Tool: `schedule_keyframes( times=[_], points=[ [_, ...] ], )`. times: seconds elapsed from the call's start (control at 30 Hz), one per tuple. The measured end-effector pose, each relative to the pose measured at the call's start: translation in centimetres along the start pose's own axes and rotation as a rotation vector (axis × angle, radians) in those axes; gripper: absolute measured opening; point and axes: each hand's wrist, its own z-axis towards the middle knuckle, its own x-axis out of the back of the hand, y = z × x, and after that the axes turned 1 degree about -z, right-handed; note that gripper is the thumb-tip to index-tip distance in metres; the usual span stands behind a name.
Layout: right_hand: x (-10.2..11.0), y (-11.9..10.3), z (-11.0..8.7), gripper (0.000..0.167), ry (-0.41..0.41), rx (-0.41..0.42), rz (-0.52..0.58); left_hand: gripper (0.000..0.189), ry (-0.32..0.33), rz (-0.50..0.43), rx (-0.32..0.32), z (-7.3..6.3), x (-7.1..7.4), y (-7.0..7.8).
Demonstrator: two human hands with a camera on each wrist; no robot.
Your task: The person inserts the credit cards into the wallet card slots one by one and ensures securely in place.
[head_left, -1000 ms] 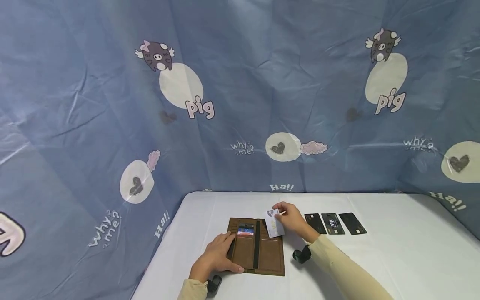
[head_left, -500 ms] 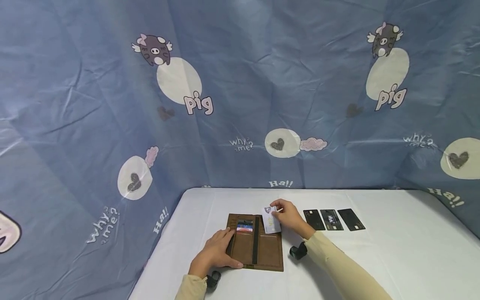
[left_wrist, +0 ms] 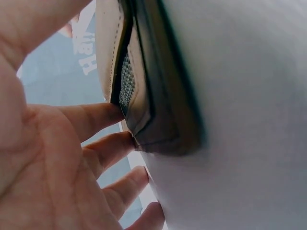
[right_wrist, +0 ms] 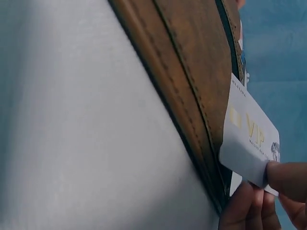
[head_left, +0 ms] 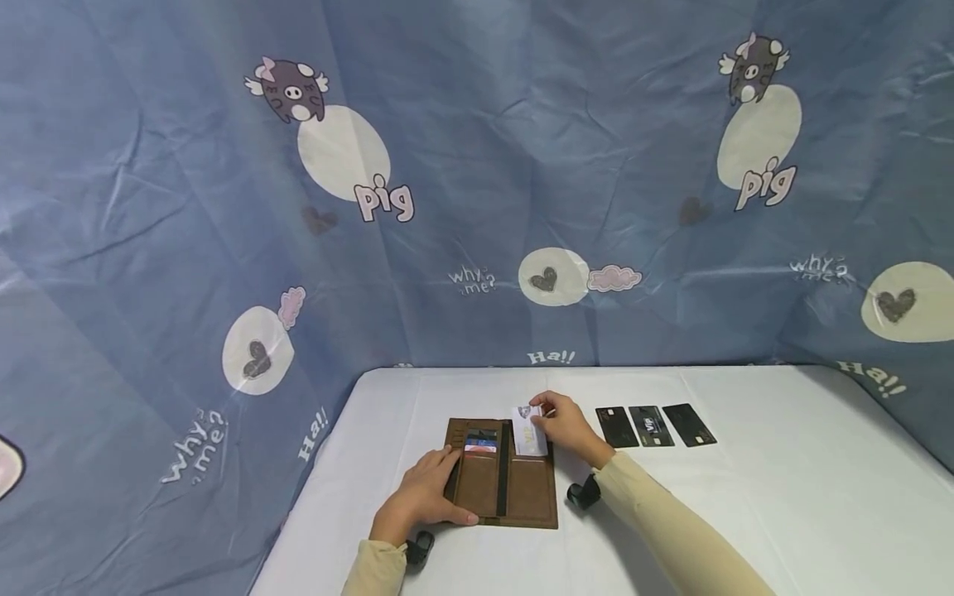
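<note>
A brown wallet (head_left: 531,497) lies spread open on the white table, with a dark strap down its middle. Several colourful cards (head_left: 480,442) show in the upper pocket of its left half. My left hand (head_left: 425,490) rests on the wallet's left side, fingers extended along the edge and thumb at the bottom edge. Over the upper right half, my right hand (head_left: 564,426) pinches a white card (right_wrist: 252,129) with gold "VIP" lettering between thumb and fingers. In the right wrist view the card's lower end is close against the wallet; I cannot tell whether it is inside a slot.
Right of the wallet lie three black cards in a row: a left one (head_left: 616,427), a middle one marked VIP (head_left: 651,426) and a right one (head_left: 689,425). A blue printed curtain (head_left: 477,182) hangs behind the white table (head_left: 782,497).
The white card has shifted left over the wallet's right half and turned more upright, carried by my right hand. My left hand stays on the wallet. The head view has tilted slightly.
</note>
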Motion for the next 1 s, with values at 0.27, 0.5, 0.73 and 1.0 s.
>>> schedule_keyframes(
  times=[0.27,0.5,0.73,1.0],
  points=[
    [0.0,-0.2,-0.1,0.019,0.0,-0.032,-0.001,0.111,0.01,-0.003,-0.008,0.3,0.5,0.3],
    [0.5,0.1,-0.4,0.028,-0.082,-0.037,0.009,0.112,0.008,0.004,0.005,0.0,0.6,0.2],
    [0.9,0.6,-0.6,0.033,-0.172,0.048,0.011,0.112,0.012,-0.004,0.003,-0.1,0.9,0.1],
    [1.3,1.6,-1.1,0.035,-0.228,0.045,0.08,0.111,-0.003,-0.007,-0.003,-0.2,0.2,0.1]
  ],
)
